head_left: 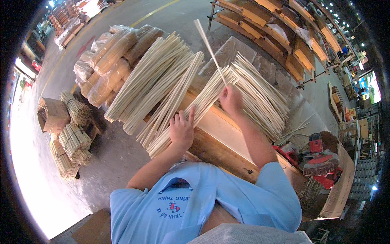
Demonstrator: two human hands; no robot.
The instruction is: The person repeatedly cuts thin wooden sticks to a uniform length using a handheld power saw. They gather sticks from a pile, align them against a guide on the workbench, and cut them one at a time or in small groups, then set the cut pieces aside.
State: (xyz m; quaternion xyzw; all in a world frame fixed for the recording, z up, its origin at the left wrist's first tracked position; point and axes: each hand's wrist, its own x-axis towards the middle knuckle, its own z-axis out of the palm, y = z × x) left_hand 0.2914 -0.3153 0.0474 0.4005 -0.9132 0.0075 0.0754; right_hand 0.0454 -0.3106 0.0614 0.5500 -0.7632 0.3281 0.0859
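My right hand [230,100] is closed around the lower end of a thin pale stick [210,51], which slants up and away to the left. The stick is blurred, so I cannot tell whether it is one or more. My left hand [181,129] lies on a narrow row of pale sticks [205,99], its index finger pointing forward and the other fingers bent a little. To the left of that row spreads a large batch of similar sticks [152,77]. Another pile of sticks [260,95] lies just beyond my right hand. A wooden bench [231,132] supports them.
Plastic-wrapped bundles [115,53] are stacked at the far left. Tied stick bundles [75,138] and a cardboard box [53,115] stand on the left floor. A red power saw [321,160] sits at the right. Wooden racks [280,28] rise at the back right.
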